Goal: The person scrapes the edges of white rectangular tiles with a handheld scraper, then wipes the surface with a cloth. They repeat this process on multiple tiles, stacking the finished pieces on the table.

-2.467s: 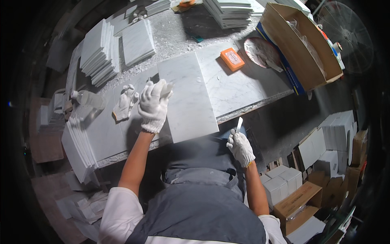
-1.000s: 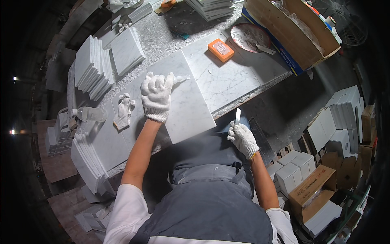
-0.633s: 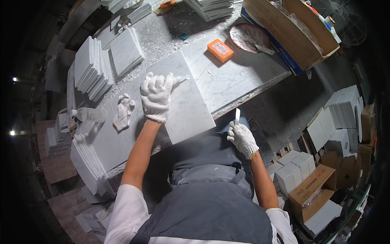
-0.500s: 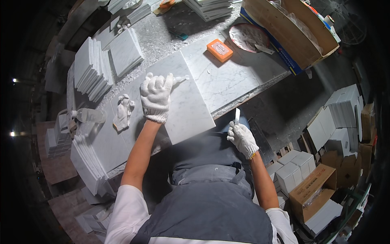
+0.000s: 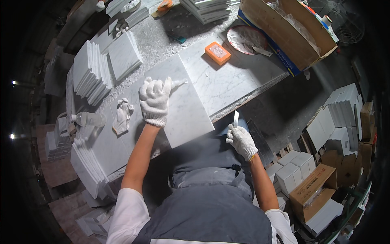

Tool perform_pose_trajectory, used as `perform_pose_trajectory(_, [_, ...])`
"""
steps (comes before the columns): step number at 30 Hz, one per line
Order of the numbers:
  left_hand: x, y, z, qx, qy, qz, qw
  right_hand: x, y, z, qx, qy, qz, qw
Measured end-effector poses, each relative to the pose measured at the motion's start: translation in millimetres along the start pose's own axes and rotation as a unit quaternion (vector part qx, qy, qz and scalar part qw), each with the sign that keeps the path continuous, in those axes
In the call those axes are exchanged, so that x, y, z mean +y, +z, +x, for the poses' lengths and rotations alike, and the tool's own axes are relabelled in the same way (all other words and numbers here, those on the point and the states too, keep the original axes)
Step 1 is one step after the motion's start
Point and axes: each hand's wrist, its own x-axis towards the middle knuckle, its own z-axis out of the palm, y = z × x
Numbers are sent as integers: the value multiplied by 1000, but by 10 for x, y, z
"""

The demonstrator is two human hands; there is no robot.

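My left hand (image 5: 154,99), in a white knit glove, rests on a grey-white marble tile (image 5: 191,114). Its fingers are bent against the surface, and the thumb stretches out to the right. No object shows in it. My right hand (image 5: 242,141), also gloved, is in front of the table edge. It grips a narrow flat spatula (image 5: 236,118), blade pointing up and away from me. The tile lies on a larger slab, its near corner jutting over the edge. A loose white glove (image 5: 122,117) lies left of my left hand.
An orange box (image 5: 217,53) sits beside a dish of white paste (image 5: 246,39) with a spatula (image 5: 262,51). A big cardboard box (image 5: 284,30) stands behind. Tile stacks (image 5: 91,73) and a clear bottle (image 5: 90,119) are on the left. White cartons (image 5: 294,171) stand at right.
Both hands keep nearly the same place and grip. The whole view has shifted slightly, with the table things a little further left. The tile lies still under my left hand.
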Motion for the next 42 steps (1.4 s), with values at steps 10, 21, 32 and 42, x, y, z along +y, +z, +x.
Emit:
perform_pose_trajectory(10, [-173, 216, -457, 55, -244, -478, 842, -104, 121, -47, -7, 30, -3, 1000])
perform_pose_trajectory(21, [-1138, -61, -2083, 79, -601, -264, 750, -11, 33, 23, -40, -3, 7, 999])
perform_pose_trajectory(32, [-967, -124, -2609, -5, -616, -220, 756, 53, -47, -148, -12, -81, -72, 994])
perform_pose_trajectory(42, [-774, -354, -2367, -39, -622, -143, 769, -807, -950, -1248, 288, -386, 108, 870])
